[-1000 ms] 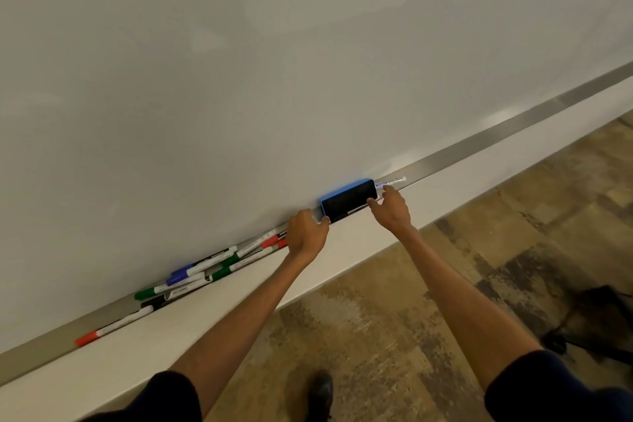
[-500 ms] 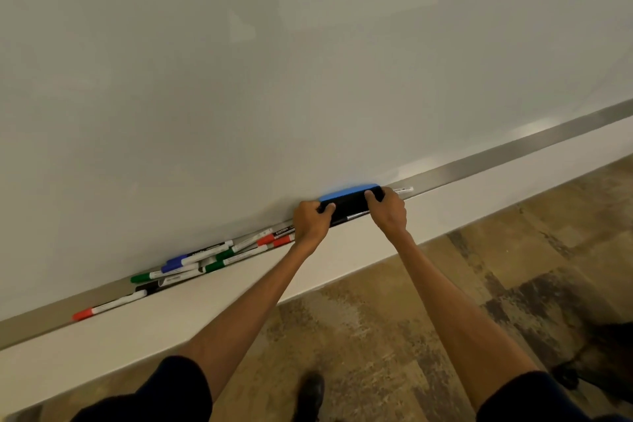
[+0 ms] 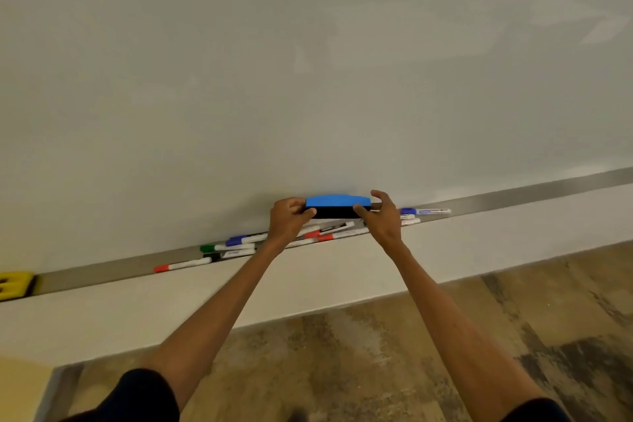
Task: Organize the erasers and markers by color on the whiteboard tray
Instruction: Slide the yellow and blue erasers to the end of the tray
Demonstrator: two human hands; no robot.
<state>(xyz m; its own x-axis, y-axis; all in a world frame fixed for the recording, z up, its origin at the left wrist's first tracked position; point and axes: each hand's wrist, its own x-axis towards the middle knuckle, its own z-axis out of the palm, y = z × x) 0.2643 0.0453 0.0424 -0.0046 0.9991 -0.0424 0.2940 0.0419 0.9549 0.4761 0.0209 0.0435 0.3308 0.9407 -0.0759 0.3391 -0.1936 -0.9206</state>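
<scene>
A person is lifting a blue eraser [image 3: 337, 205] clear of the whiteboard tray [image 3: 534, 193], holding it by its two short ends just in front of the whiteboard [image 3: 308, 62]. The left hand [image 3: 287, 221] is curling round the eraser's nine o'clock end, fingers closed on it; the right hand [image 3: 382, 217] is pinching the three o'clock end between thumb and fingertips, the other fingers spread loosely above. The eraser is riding level, blue back up and black felt facing the camera, apparently so that it clears the markers lying beneath it.

Under and toward eight o'clock of the eraser, a loose heap of markers is lying on the tray: two red-capped markers [image 3: 329, 234] just below the hands, a blue-capped marker [image 3: 245, 239] and a green-capped marker [image 3: 226, 247] farther along, a black marker [image 3: 229, 254] against them, and a lone red marker [image 3: 181, 264] at the heap's far end. At three o'clock of the right hand, another blue marker [image 3: 424, 211] is resting on the tray, with a white-barrelled one just beside it whose cap is hidden. A yellow eraser [image 3: 15, 284] is sitting at the tray's far nine o'clock end, well apart from the rest.

The colors are still mixed, so the sorting appears to be at an early stage. The two-handed hold suggests the eraser is being carried toward the blue marker on the right, though its destination cannot be told.
</scene>
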